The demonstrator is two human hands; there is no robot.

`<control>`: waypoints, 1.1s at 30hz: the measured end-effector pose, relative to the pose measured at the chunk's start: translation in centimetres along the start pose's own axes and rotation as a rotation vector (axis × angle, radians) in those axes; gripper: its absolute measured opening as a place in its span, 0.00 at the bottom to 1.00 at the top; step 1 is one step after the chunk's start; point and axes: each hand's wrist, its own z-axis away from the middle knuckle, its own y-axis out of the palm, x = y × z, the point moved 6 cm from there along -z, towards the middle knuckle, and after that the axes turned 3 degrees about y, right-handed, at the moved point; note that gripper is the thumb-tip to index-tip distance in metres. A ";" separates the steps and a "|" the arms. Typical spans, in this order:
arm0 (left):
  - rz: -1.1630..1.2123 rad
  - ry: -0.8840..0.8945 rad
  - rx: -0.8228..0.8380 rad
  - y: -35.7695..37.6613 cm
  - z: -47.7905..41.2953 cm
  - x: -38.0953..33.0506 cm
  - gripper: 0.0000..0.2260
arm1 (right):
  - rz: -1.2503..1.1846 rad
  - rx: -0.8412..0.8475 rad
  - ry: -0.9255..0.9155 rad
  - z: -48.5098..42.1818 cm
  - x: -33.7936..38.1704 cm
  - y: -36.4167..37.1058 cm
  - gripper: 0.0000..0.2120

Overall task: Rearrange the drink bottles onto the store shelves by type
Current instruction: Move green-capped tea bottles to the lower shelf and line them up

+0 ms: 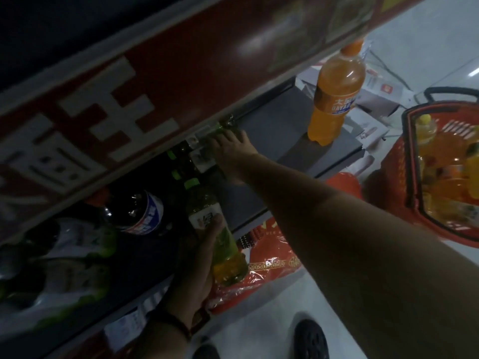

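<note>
Left of both hands, dark cola bottles with blue-and-white labels [140, 216] lie in shadow on the grey metal shelf [274, 125]. The left hand [199, 255] is wrapped around a green-capped bottle of yellow-green tea [220, 237], tilted at the shelf edge. Above it, the right hand [230, 151] closes over another green bottle [223, 128] deep under the red banner [155, 81]. Judging by this, green tea is being grouped; next, each bottle needs standing upright beside its kind. Right of the hands stand an orange soda bottle [337, 92] and a red plastic basket [412, 161] of drinks.
</note>
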 end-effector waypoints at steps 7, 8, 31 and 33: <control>-0.040 0.045 0.038 -0.2 1.5 -1.2 0.51 | -0.205 0.184 0.152 2.9 -1.4 3.2 0.35; -0.019 0.037 0.023 -0.2 2.0 -1.3 0.53 | -0.317 0.209 0.178 3.8 -1.8 4.0 0.34; 0.098 -0.007 0.182 -15.2 37.0 -12.4 0.11 | -1.736 0.343 0.396 42.6 18.4 -18.7 0.19; 0.079 0.076 0.202 -18.9 38.8 -14.1 0.11 | -1.687 0.282 0.340 42.5 21.3 -22.0 0.16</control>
